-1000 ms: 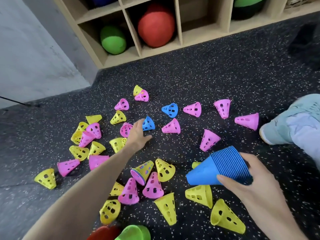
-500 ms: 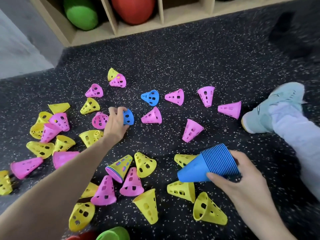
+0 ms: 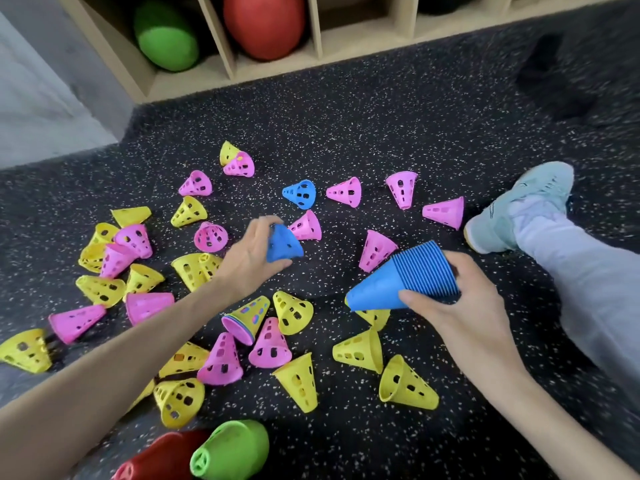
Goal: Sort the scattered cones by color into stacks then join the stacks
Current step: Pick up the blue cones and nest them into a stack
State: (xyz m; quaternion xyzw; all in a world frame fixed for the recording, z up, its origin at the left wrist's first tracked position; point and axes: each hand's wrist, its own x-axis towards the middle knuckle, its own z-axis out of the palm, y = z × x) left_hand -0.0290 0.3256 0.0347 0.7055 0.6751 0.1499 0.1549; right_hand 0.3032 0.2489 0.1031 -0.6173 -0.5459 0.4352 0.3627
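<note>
Left hand (image 3: 247,258) fingers grasp blue holed cone (image 3: 282,244) above floor (image 3: 381,133), tip up-left. Right hand (image 3: 457,299) fingers grip ribbed blue stack (image 3: 401,282), long axis slanting, tip down-left.

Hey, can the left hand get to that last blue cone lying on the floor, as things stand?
Probably not yet: the left hand already grips a blue cone. The loose blue cone lies just beyond it, nothing between.

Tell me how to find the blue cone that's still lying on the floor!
Start at the wooden cubby shelf holding the red ball, then look down onto the speckled black rubber floor. Just past the scattered cones lies one blue perforated plastic cone on its side, left of a pink perforated cone. It is the only blue cone no hand is holding.
</note>
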